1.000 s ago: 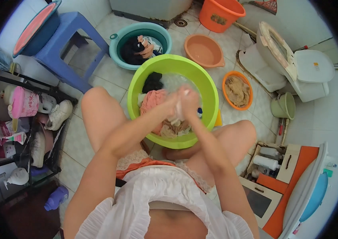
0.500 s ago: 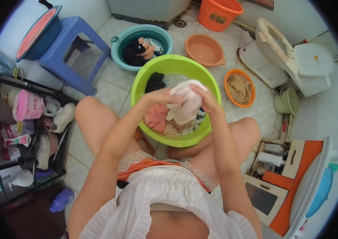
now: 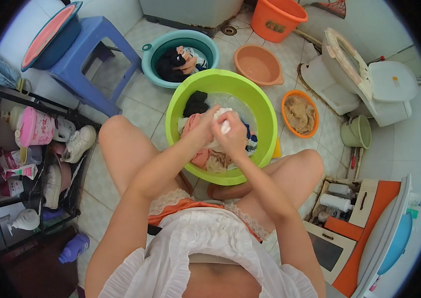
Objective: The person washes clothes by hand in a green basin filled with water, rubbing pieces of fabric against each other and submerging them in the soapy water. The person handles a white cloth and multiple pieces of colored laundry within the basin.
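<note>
A white wet cloth (image 3: 224, 119) is bunched between my two hands over the lime green tub (image 3: 269, 124). My left hand (image 3: 207, 128) is closed round its left side, while the fingers of my right hand (image 3: 231, 133) wrap it from the right, close against the left. Below them in the tub lie a pink cloth (image 3: 201, 158), a beige cloth (image 3: 218, 162) and a black cloth (image 3: 196, 104). Dark blue and white fabric (image 3: 251, 138) shows beside my right wrist. Water (image 3: 242, 107) fills the tub's far part. My hands hide much of the white cloth.
Beyond stand a teal basin (image 3: 213, 52) of dark clothes, a bare orange-brown basin (image 3: 258, 63) and an orange bucket (image 3: 276, 22). To the right are a small orange basin (image 3: 284, 116) with brown cloth and a toilet (image 3: 394, 82). A blue stool (image 3: 96, 37) and shelf rack (image 3: 46, 226) stand left.
My hands have drawn together and lowered slightly toward me, squeezing the white cloth into a smaller bundle. A yellow thing now shows at the tub's right side.
</note>
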Demonstrator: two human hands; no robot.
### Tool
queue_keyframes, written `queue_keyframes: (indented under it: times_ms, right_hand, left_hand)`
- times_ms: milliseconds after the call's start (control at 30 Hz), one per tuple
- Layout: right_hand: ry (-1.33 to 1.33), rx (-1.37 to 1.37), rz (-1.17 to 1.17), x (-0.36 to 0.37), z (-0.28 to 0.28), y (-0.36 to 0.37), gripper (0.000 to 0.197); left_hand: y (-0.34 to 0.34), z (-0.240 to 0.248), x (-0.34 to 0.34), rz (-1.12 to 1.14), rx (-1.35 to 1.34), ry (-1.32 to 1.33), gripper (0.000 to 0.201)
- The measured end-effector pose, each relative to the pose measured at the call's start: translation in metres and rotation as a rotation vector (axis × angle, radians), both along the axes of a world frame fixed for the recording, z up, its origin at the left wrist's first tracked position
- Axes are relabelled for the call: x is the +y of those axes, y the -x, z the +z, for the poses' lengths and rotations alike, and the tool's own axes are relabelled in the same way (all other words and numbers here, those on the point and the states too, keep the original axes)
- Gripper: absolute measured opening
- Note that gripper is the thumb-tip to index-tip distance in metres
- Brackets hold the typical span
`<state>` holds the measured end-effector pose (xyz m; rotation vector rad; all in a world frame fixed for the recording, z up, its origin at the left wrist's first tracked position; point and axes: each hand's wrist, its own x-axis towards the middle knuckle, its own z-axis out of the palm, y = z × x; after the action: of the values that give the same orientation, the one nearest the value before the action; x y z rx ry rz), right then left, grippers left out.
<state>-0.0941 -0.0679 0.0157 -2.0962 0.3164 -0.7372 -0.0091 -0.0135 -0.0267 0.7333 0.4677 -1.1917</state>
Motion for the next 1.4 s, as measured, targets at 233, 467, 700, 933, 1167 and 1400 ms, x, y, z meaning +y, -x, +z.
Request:
queue_keyframes:
  times_ms: [233, 467, 700, 933, 1167, 1400]
  right_hand:
    - [-0.195, 0.290, -0.254, -0.012, -0.024, -0.006, 0.032]
    - [-0.675, 0.254, -0.182, -0.056, -0.053, -0.013, 0.053]
    - [-0.400, 0.370, -0.061, -0.031, -0.005, 0.001, 0.066]
    - [-0.450, 0.119, -0.084, -0.026, -0.008, -0.004, 0.053]
    - [-0.278, 0.250, -0.030, -0.031, -0.013, -0.002, 0.049]
    - [-0.338, 0.335, -0.084, -0.044, -0.024, -0.006, 0.042]
  left_hand:
    - [0.002, 0.011, -0.012, -0.053, -0.088, -0.122, 0.026]
    - [0.022, -0.004, -0.036, 0.025, -0.495, -0.283, 0.032]
    - [0.011, 0.004, -0.037, 0.185, -0.733, -0.107, 0.030]
    - [0.016, 0.036, -0.023, 0.023, -0.387, 0.132, 0.028]
    - [0.017, 0.029, -0.024, 0.091, -0.481, 0.013, 0.025]
    - [0.002, 0.032, -0.023, -0.100, -0.431, 0.002, 0.034]
